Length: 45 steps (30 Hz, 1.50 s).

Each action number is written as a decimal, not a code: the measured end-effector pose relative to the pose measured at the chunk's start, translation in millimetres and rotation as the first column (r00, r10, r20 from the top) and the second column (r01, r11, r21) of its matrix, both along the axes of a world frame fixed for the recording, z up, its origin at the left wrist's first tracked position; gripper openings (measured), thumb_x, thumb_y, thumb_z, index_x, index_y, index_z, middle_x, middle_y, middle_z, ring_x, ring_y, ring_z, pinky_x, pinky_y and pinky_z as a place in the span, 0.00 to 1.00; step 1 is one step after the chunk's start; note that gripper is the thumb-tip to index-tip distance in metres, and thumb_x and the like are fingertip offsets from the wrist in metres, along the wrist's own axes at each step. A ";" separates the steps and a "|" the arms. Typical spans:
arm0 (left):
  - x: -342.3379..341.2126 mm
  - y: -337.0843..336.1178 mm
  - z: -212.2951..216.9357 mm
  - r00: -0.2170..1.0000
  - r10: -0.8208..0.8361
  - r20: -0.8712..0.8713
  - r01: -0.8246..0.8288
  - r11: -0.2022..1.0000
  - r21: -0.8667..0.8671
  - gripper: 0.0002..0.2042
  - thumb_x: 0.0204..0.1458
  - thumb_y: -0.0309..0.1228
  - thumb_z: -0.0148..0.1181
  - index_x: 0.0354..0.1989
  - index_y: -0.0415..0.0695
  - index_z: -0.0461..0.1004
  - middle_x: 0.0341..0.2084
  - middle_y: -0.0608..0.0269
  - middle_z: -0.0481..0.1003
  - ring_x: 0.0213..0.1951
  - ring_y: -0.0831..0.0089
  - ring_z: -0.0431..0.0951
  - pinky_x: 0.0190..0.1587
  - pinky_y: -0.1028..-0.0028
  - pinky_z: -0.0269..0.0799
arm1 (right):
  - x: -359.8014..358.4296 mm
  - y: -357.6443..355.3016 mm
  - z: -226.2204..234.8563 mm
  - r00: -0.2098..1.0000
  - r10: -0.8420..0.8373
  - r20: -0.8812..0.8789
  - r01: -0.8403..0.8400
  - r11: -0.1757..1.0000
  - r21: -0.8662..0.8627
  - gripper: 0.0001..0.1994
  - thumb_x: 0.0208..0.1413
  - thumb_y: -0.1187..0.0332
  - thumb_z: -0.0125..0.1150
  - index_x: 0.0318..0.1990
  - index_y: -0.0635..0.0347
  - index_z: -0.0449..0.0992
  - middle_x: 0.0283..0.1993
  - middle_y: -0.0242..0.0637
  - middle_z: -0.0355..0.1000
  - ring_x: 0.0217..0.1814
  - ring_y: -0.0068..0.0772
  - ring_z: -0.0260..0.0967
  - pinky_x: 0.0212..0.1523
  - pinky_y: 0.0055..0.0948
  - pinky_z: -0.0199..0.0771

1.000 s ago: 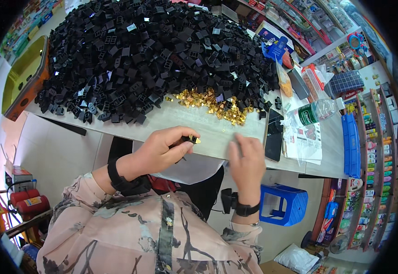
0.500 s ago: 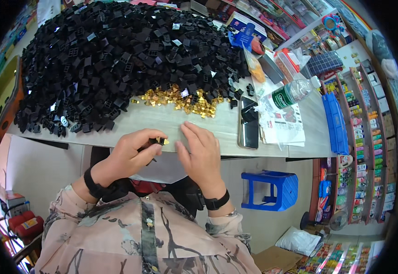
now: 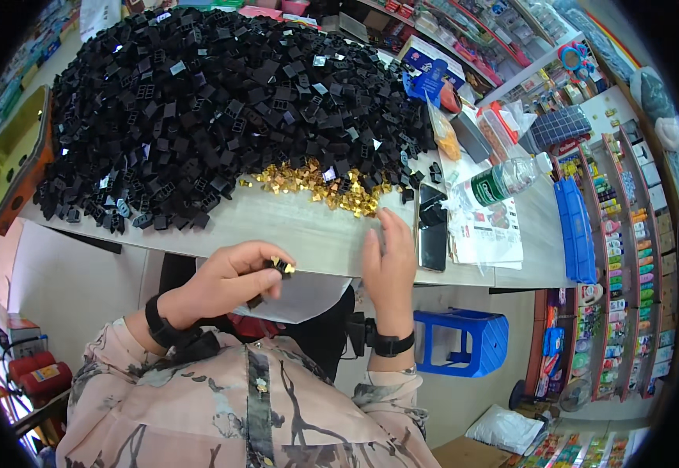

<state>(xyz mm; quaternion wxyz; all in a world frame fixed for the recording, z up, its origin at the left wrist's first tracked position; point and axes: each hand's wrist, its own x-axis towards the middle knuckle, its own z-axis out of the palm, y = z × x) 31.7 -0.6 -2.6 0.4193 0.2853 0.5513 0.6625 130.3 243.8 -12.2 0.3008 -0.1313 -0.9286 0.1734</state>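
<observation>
Between the thumb and fingers of my left hand is a small black plastic housing with gold metal bits on it. I hold it just above the table's near edge. My right hand is stretched forward, thumb apart from the fingers, and its fingertips reach the near right edge of the small gold metal clips. Whether a clip is under those fingertips cannot be made out. Behind the clips rises a big heap of black plastic housings.
A phone lies right of my right hand, beside printed papers and a clear bottle. A blue basket stands at the table's right end, a yellowish tray at far left. Below is a blue stool.
My right hand has moved away from my left, going right and forward to the gold clips. My left hand keeps its hold on the black housing and has turned slightly.
</observation>
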 end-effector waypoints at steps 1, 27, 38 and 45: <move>-0.8 -2.3 -0.7 1.000 0.004 0.000 -0.004 1.000 -0.002 0.11 0.58 0.25 0.50 0.48 0.42 0.70 0.25 0.67 0.75 0.26 0.85 0.72 0.27 0.84 0.65 | -0.7 4.5 1.4 1.000 0.004 0.000 -0.004 1.000 -0.002 0.16 0.57 0.70 0.53 0.52 0.66 0.70 0.54 0.49 0.68 0.55 0.48 0.66 0.53 0.38 0.67; -18.5 26.4 16.6 0.801 -0.219 -0.557 0.208 0.975 -0.083 0.13 0.58 0.28 0.54 0.50 0.38 0.71 0.36 0.60 0.77 0.36 0.75 0.77 0.40 0.75 0.73 | -28.5 43.2 18.8 0.964 -0.213 0.160 0.235 0.963 -0.132 0.11 0.50 0.68 0.61 0.40 0.62 0.74 0.32 0.41 0.72 0.30 0.38 0.71 0.34 0.34 0.72; -18.6 51.1 6.0 0.986 -0.036 -0.163 0.032 0.999 -0.023 0.15 0.59 0.29 0.52 0.54 0.40 0.68 0.32 0.66 0.75 0.29 0.82 0.74 0.28 0.80 0.70 | -14.7 20.7 29.8 0.982 -0.082 0.171 0.122 0.963 -0.240 0.13 0.49 0.70 0.64 0.41 0.64 0.74 0.32 0.38 0.73 0.32 0.28 0.73 0.34 0.25 0.73; -32.4 51.4 8.5 0.986 -0.141 -0.087 0.132 0.986 -0.105 0.18 0.59 0.30 0.52 0.56 0.39 0.64 0.30 0.66 0.72 0.27 0.81 0.72 0.28 0.80 0.69 | -6.1 -43.3 27.9 0.910 0.414 0.016 -0.376 0.841 -0.389 0.13 0.50 0.72 0.64 0.43 0.64 0.74 0.33 0.36 0.73 0.31 0.21 0.71 0.33 0.21 0.73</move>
